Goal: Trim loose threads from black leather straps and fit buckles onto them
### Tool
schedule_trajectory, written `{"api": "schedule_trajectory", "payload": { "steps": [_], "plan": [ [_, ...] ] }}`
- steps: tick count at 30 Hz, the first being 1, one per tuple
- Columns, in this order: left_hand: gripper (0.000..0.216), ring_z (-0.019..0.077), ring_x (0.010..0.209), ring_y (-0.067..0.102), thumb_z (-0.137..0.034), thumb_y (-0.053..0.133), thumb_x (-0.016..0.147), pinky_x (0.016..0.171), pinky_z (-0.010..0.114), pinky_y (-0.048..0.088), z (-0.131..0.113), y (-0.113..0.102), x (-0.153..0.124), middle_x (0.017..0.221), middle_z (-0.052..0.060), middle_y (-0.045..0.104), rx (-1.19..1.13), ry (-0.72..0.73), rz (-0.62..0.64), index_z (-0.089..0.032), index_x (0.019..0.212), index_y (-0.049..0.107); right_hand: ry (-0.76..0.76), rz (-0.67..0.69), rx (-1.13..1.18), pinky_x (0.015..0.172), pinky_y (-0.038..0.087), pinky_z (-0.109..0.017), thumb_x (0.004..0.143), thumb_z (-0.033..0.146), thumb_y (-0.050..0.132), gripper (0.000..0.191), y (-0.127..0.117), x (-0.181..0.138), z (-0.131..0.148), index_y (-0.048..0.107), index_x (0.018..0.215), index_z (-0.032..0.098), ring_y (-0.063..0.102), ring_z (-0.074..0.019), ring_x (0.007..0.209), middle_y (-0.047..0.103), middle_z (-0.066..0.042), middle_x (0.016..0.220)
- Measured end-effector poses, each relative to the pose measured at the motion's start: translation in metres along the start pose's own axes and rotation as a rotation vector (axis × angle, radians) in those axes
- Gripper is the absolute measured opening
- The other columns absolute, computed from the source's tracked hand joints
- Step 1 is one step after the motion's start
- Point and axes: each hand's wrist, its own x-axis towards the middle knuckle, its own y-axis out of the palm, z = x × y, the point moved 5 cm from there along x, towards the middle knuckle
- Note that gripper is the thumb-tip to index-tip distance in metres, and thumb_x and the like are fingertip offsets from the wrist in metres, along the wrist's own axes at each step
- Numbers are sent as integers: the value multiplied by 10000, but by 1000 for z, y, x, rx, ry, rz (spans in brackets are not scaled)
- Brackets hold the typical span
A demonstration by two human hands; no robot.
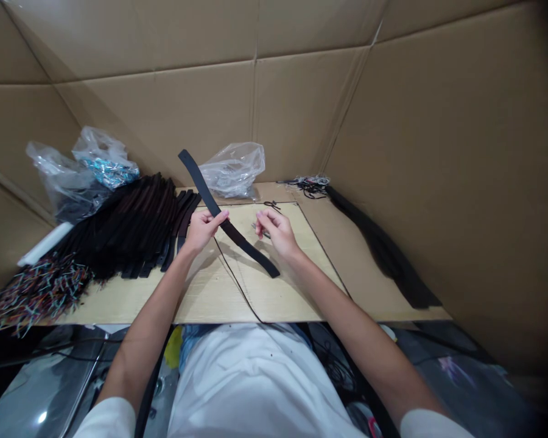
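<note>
My left hand [203, 229] is closed on a long, flat black strap [200, 180], pinching it near its middle between thumb and fingers. The strap slants across the board, its lower end curving toward my right forearm. A thin dark cord [234, 271] hangs from near my left hand and runs down over the board's front edge. My right hand [275, 229] is closed a little to the right of the strap, apart from it. A small grey, metal-looking piece [266, 234] shows at its fingers; its kind is hidden.
A pale wooden board [296, 298] covers the tabletop. At left lies a heap of dark straps [132, 225] with coloured wire ends [45, 289]. Clear plastic bags [235, 170] stand behind. A black bundle [379, 246] lies at right, along the cardboard wall [461, 152].
</note>
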Motion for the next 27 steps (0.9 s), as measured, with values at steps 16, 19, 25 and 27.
{"api": "schedule_trajectory", "payload": {
  "steps": [16, 19, 25, 27],
  "plan": [
    [601, 66, 448, 304, -738, 871, 747, 491, 267, 168, -1, 1, 0, 453, -50, 427, 4, 0, -6, -142, 746, 793, -84, -37, -111, 604, 413, -323, 924, 706, 790, 653, -2, -3, -2, 503, 566, 241, 432, -141, 533, 510, 17, 527],
    [596, 66, 451, 309, -734, 869, 754, 493, 267, 169, -1, 1, 0, 455, -47, 429, 7, 5, -4, -142, 741, 791, -103, -23, -126, 621, 425, -328, 937, 704, 777, 653, -2, -4, -1, 506, 563, 243, 433, -147, 549, 503, 16, 539],
    [617, 68, 446, 311, -754, 869, 736, 488, 265, 165, -2, 2, 0, 452, -49, 430, 8, -1, -1, -142, 749, 791, -26, 25, -53, 605, 442, -336, 951, 846, 628, 699, 2, -3, -3, 550, 607, 243, 494, -162, 552, 533, -9, 568],
    [618, 68, 445, 310, -755, 867, 739, 490, 266, 166, -3, 2, 0, 449, -49, 427, 8, 4, -1, -142, 754, 793, -7, 33, -10, 579, 430, -334, 917, 883, 634, 711, 3, -2, -4, 505, 620, 250, 486, -160, 542, 504, 1, 571]
  ]
}}
